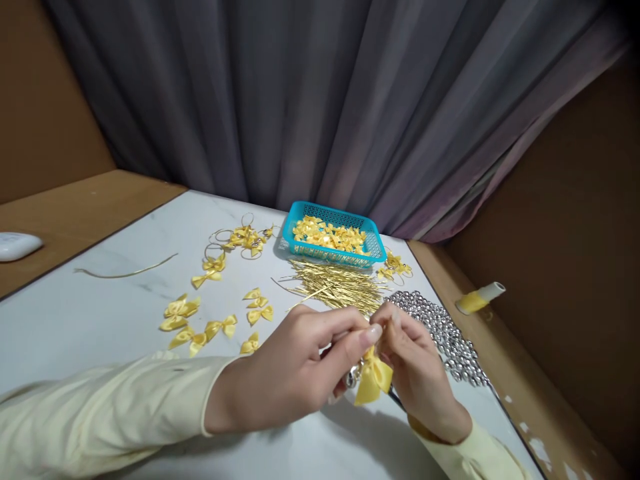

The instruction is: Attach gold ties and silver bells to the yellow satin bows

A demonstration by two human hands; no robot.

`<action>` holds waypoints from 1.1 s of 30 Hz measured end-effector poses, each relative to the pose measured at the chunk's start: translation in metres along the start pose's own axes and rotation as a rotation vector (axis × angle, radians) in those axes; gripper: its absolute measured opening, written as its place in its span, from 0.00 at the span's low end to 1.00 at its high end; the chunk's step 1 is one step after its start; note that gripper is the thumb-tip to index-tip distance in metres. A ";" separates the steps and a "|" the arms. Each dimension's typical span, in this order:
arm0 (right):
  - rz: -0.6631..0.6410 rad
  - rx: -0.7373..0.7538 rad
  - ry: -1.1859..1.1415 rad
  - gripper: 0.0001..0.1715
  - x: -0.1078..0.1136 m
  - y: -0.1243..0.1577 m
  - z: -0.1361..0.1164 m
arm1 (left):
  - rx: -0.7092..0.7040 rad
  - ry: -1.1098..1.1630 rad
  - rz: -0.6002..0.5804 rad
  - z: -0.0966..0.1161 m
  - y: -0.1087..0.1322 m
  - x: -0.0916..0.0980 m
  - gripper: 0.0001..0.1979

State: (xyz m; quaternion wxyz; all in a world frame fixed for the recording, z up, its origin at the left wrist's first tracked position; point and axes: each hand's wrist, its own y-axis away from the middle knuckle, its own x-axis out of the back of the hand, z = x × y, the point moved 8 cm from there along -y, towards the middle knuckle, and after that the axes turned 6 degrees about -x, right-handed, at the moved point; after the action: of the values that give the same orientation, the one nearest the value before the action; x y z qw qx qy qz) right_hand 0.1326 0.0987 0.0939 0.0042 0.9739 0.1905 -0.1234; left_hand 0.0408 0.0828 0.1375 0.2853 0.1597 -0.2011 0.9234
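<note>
My left hand (pixel 320 357) is closed, thumb and forefinger pinched at the top of a yellow ribbon bow (pixel 373 380). The bow hangs between my two hands, above the table. Shiny silver beads (pixel 353 377) show just under my left fingers, beside the bow. My right hand (pixel 415 357) is also closed, its fingertips pinched together right by the bow's top; what they grip is hidden. Part of a thin dark object (pixel 397 398) shows below my right hand, its kind unclear. Just beyond the hands lies a pile of gold twist ties (pixel 340 283).
A blue basket (pixel 295 248) of yellow bows stands at the back. Silver beads (pixel 440 327) are heaped at the right. Loose bows (pixel 190 337) lie to the left, looped pieces with bows (pixel 245 239) behind them. A single tie (pixel 125 275), a white-and-yellow tube (pixel 481 298) and a white object (pixel 19 246) lie further out.
</note>
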 end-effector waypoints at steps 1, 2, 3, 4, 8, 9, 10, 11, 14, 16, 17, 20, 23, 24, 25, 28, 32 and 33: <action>0.008 0.009 0.008 0.22 0.000 -0.001 -0.001 | -0.003 -0.001 0.001 0.000 0.000 0.000 0.16; 0.014 0.013 0.014 0.23 0.001 -0.001 0.000 | -0.004 -0.002 0.002 0.000 -0.001 0.000 0.16; 0.018 0.013 0.019 0.23 0.001 -0.001 0.000 | -0.006 -0.003 0.002 0.000 -0.001 0.000 0.16; 0.022 0.009 0.022 0.23 0.001 -0.001 0.002 | -0.007 -0.004 -0.002 0.000 -0.001 0.000 0.16; 0.010 -0.043 0.010 0.23 -0.002 0.001 0.008 | -0.036 -0.037 -0.009 0.002 0.000 0.001 0.15; 0.005 -0.039 0.010 0.23 -0.003 0.002 0.008 | -0.053 -0.050 -0.007 0.003 0.000 0.001 0.15; 0.006 -0.026 0.013 0.23 -0.003 0.003 0.007 | -0.071 -0.064 -0.002 0.005 0.001 0.001 0.15; 0.010 -0.005 0.016 0.22 -0.004 0.004 0.005 | -0.093 -0.078 0.005 0.007 0.001 0.002 0.15; 0.022 0.034 0.020 0.22 -0.004 0.007 0.001 | -0.143 -0.104 0.017 0.011 0.001 0.002 0.14; 0.028 0.040 0.007 0.21 -0.005 0.008 0.001 | -0.171 -0.108 0.031 0.012 0.001 0.001 0.14; 0.034 0.039 0.001 0.21 -0.005 0.009 0.001 | -0.192 -0.110 0.041 0.013 0.001 0.002 0.13; 0.054 0.034 0.007 0.21 -0.007 0.011 0.000 | -0.287 -0.131 0.079 0.019 0.003 0.002 0.12; 0.069 0.039 0.059 0.22 -0.008 0.013 -0.004 | -0.358 -0.153 0.113 0.024 0.006 0.004 0.12; 0.068 0.039 0.076 0.22 -0.009 0.014 -0.005 | -0.370 -0.158 0.119 0.026 0.006 0.004 0.12; 0.067 0.037 0.089 0.23 -0.009 0.014 -0.006 | -0.380 -0.163 0.125 0.027 0.006 0.004 0.12; 0.071 0.038 0.107 0.23 -0.009 0.015 -0.008 | -0.396 -0.166 0.129 0.029 0.005 0.004 0.12; 0.102 0.051 0.122 0.22 -0.007 0.016 -0.009 | -0.407 -0.137 0.125 0.030 0.005 0.003 0.11; 0.104 0.051 0.126 0.22 -0.006 0.017 -0.009 | -0.402 -0.125 0.117 0.029 0.005 0.003 0.11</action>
State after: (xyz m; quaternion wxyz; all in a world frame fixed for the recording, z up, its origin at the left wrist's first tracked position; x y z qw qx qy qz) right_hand 0.1352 0.0814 0.1036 -0.0263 0.9881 0.1363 -0.0666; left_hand 0.0412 0.0670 0.1629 0.2442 0.1447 -0.4075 0.8680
